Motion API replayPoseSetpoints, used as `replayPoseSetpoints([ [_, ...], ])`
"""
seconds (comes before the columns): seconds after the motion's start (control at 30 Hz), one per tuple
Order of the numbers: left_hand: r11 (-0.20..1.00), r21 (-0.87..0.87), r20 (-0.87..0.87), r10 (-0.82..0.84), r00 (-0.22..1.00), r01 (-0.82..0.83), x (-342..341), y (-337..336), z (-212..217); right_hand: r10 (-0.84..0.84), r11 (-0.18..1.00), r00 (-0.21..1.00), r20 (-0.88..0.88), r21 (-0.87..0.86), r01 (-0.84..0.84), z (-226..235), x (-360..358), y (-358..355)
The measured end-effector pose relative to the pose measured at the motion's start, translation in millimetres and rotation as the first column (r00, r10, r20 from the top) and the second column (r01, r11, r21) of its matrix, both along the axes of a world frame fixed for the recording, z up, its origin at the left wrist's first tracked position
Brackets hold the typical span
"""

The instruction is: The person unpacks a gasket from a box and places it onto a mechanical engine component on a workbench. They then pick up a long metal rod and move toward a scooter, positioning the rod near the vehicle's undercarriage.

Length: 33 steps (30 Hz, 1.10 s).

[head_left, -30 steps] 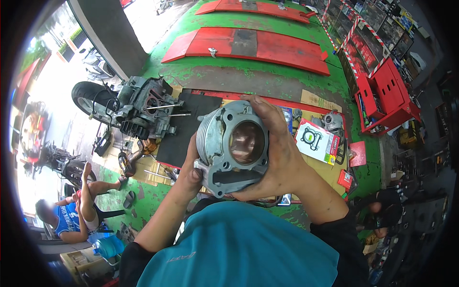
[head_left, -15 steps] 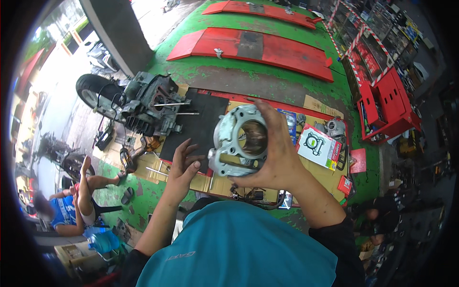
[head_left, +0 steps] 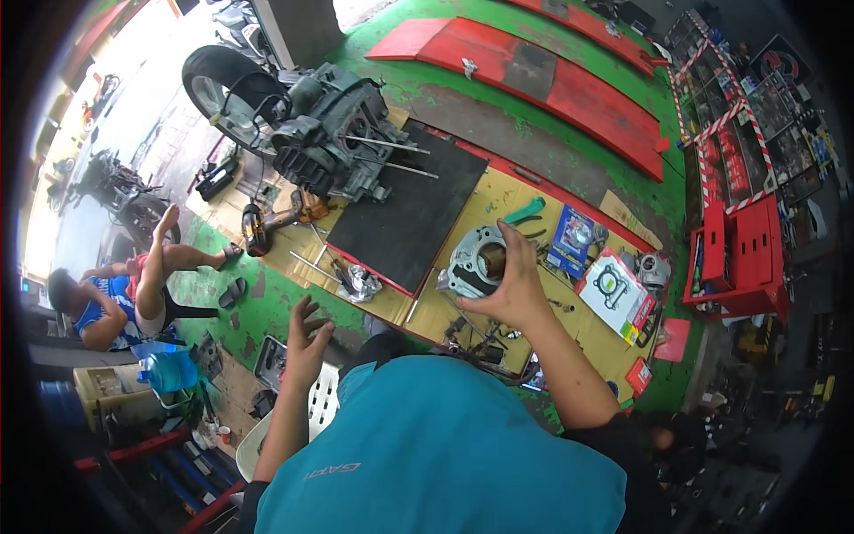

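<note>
My right hand point(head_left: 523, 294) grips a grey metal engine cylinder point(head_left: 467, 267) from its right side, thumb below and fingers over the far edge. The round bore shows on top, its right part covered by my fingers. Whether the cylinder touches the cardboard beneath is hard to tell. My left hand point(head_left: 305, 347) is off to the left, holding nothing, with its fingers apart and slightly bent. Beyond it, an engine point(head_left: 334, 133) joined to a wheel stands at the far left, with two long studs point(head_left: 391, 147) pointing right.
A black mat point(head_left: 400, 209) lies between engine and cylinder. Green-handled pliers point(head_left: 525, 212), a blue package point(head_left: 572, 238) and a gasket pack point(head_left: 612, 289) lie on the cardboard point(head_left: 494, 189). A cordless drill point(head_left: 267, 224) rests at left. Another person point(head_left: 116, 298) sits far left.
The cylinder, in my right hand, has gone down and away from me toward the work surface. My left hand has drawn back from beside it. The view has shifted, showing more floor at left.
</note>
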State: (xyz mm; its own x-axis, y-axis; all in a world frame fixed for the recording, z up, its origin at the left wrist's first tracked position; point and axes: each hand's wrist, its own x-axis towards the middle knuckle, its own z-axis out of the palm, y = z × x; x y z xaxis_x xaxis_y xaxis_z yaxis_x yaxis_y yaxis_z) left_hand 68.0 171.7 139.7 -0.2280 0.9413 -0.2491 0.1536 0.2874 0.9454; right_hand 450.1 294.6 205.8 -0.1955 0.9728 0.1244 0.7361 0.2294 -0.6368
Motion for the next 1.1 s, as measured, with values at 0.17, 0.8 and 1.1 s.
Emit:
replayPoseSetpoints([
  [0.17, 0.988, -0.121, -0.156, 0.078, 0.985, -0.098, -38.9, -67.0, -63.7, -0.233, 0.968, 0.971, 0.062, -0.085, 0.238, -89.4, 32.2, 31.5],
  [0.8, 0.807, -0.532, -0.318, 0.089, 0.944, -0.255, -112.6, -221.6, -129.2, -0.017, 0.978, 0.925, 0.38, -0.184, 0.094, -148.8, 84.4, 118.8],
  [1.1, 0.845, -0.511, -0.365, -0.052, 0.929, -0.154, -99.2, -179.0, -120.3, -0.045, 0.944, 0.957, 0.286, -0.301, 0.134, -158.0, 83.1, 108.4],
])
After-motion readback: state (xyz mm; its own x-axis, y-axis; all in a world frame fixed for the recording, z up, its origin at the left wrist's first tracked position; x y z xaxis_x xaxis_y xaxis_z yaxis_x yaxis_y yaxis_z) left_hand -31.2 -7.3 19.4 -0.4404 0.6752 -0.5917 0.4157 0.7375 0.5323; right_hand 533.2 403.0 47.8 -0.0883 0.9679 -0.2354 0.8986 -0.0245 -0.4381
